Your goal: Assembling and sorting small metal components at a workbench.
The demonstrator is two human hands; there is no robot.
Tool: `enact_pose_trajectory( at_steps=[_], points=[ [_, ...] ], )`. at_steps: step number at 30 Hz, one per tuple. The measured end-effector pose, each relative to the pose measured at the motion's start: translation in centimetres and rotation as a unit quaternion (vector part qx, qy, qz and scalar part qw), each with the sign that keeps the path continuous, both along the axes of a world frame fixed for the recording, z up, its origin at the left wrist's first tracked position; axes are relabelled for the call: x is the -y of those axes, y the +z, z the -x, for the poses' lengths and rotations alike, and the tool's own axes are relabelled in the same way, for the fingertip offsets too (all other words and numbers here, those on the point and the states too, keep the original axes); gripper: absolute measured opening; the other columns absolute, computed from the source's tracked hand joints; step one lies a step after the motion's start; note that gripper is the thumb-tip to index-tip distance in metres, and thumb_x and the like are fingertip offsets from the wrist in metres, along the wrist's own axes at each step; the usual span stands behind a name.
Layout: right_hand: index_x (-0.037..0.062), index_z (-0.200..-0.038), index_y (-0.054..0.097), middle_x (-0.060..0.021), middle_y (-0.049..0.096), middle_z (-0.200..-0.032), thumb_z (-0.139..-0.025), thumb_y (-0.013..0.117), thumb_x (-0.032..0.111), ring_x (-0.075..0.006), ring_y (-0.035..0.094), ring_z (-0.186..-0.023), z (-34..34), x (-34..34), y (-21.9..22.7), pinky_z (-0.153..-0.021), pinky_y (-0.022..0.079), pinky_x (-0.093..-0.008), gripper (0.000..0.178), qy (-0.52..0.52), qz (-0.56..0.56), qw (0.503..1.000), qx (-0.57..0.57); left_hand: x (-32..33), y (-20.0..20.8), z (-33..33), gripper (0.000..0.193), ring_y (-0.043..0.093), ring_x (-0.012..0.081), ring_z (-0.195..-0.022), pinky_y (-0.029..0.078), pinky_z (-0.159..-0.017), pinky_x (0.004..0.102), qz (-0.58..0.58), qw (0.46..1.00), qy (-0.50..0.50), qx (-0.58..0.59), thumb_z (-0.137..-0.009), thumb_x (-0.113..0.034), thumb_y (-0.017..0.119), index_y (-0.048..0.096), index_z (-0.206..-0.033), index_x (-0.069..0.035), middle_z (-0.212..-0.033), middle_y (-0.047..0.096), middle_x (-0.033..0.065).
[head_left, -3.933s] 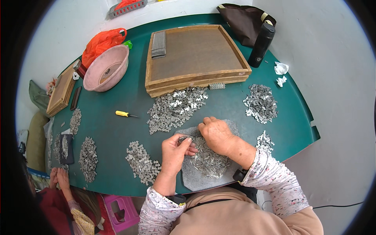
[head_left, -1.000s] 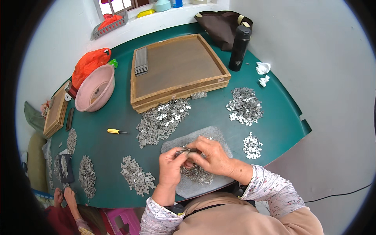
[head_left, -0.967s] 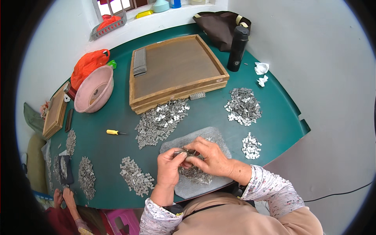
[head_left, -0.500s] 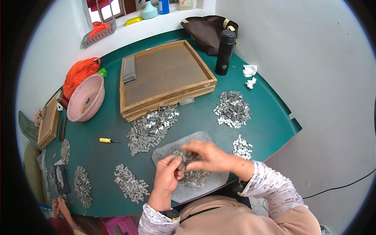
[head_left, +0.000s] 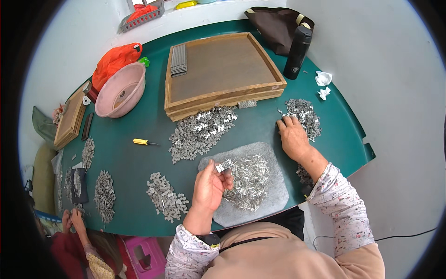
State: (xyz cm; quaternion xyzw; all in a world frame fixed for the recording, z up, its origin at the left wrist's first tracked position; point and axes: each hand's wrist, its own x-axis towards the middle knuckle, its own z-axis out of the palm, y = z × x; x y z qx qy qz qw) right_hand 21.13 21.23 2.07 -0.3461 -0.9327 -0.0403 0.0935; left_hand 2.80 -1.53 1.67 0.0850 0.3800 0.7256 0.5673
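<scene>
My left hand [head_left: 208, 189] is closed, pinching a small joined row of flat silvery metal links [head_left: 223, 166] between thumb and fingers. It hovers over the left part of a grey felt pad [head_left: 275, 199]. On that pad lies a loose heap of thin silvery metal pins [head_left: 251, 181]. My right hand [head_left: 295, 139] reaches out to the right, its bent fingers together at the left edge of a pile of small metal links [head_left: 304, 116]. Whatever its fingertips grip is hidden. More small links [head_left: 303, 174] lie partly under my right forearm.
Beyond the pad are a large links pile [head_left: 202, 135], a wooden tray [head_left: 223, 100] and a black bottle [head_left: 298, 53]. A yellow screwdriver [head_left: 141, 141], pink basin [head_left: 111, 109] and another links pile [head_left: 166, 197] lie left. Another person's hands [head_left: 74, 219] work at lower left.
My right hand has left the left hand and moved right to the links pile. The left hand still holds its piece, now left of the pin heap. The view has shifted.
</scene>
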Motion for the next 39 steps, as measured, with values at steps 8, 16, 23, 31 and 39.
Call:
enact_pose_trajectory(
  at_steps=[8, 16, 23, 31, 39],
  points=[
    [-0.0041, -0.112, 0.06, -0.0182, 0.055, -0.116, -0.071, 0.056, -0.004, -0.0332, 0.05, -0.109, -1.0, 2.5, -0.3, -0.097, 0.042, -0.0374, 0.041, 0.095, -0.011, 0.993, -0.063, -0.1, 0.2, -0.2, 0.038, 0.06, 0.0223, -0.068, 0.049, -0.057, 0.0336, -0.002, 1.0, -0.005, -0.008, -0.1, -0.04, 0.048, 0.052, -0.102, -0.003, -0.081, 0.06, 0.0146],
    [0.0041, -0.095, 0.071, -0.0117, 0.064, -0.101, -0.075, 0.061, -0.004, -0.0328, 0.058, -0.095, -2.3, 3.5, 2.8, -0.082, 0.05, -0.041, 0.024, 0.076, 0.043, 0.975, -0.206, 0.4, 0.6, -0.3, 0.014, 0.054, 0.0167, -0.058, 0.039, -0.047, 0.0279, 0.024, 0.994, -0.043, -0.1, -0.091, -0.014, 0.063, 0.058, -0.084, -0.003, -0.069, 0.056, 0.0073],
    [0.0064, -0.086, 0.072, -0.0119, 0.062, -0.086, -0.079, 0.063, 0.005, -0.0325, 0.057, -0.087, -1.8, 2.1, 2.0, -0.077, 0.049, -0.0421, 0.011, 0.022, 0.024, 0.985, -0.169, 0.2, 0.1, -0.7, 0.013, 0.055, 0.0116, -0.047, 0.042, -0.038, 0.0233, 0.022, 0.988, -0.039, -0.151, -0.087, -0.012, 0.069, 0.066, -0.086, 0.001, -0.064, 0.06, 0.0047],
    [0.0058, -0.077, 0.07, -0.0131, 0.06, -0.089, -0.07, 0.064, 0.004, -0.0303, 0.056, -0.088, 1.3, 1.2, 0.4, -0.079, 0.049, -0.038, 0.009, 0.045, -0.013, 0.996, -0.082, 0.6, 0.4, -1.1, 0.017, 0.058, 0.013, -0.051, 0.045, -0.042, 0.0239, 0.035, 0.988, -0.016, -0.152, -0.091, -0.015, 0.066, 0.066, -0.089, 0.001, -0.067, 0.061, 0.0061],
    [0.0031, -0.086, 0.065, -0.0135, 0.061, -0.092, -0.076, 0.066, 0.009, -0.0311, 0.057, -0.095, 1.1, 0.8, 1.0, -0.084, 0.047, -0.0393, 0.012, 0.046, 0.01, 0.998, -0.035, 0.5, 0.4, -0.6, 0.023, 0.062, 0.0177, -0.059, 0.051, -0.05, 0.0306, 0.012, 1.0, 0.002, -0.029, -0.097, -0.023, 0.058, 0.061, -0.092, -0.001, -0.073, 0.063, 0.0104]
  ],
)
